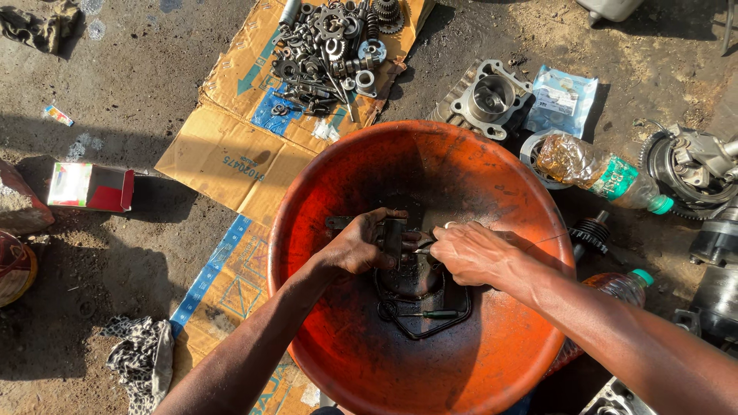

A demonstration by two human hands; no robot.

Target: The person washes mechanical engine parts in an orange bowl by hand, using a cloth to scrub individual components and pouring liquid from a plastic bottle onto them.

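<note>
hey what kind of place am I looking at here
Most likely an open-air repair spot for small engines. Gears and bolts lie on flattened cardboard on bare ground, and an engine cylinder sits beside the orange basin.

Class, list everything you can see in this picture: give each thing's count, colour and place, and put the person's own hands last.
basin: one, orange, centre, on the ground
engine cover: one, dark and oily, inside the basin, under the hands
screwdriver: one, green handle, in the basin
cardboard sheets: several, brown with blue print, left of the basin
small engine parts: many, grey metal, on the top cardboard
cylinder block: one, silver, above the basin
plastic packet: one, blue and white, beside the block
bottles: two, clear with green caps, right of the basin
small box: one, red and white, far left
rags: two, one patterned at bottom left, one dark at top left
left hand: gripping the engine cover
right hand: holding a thin tool against it
</note>
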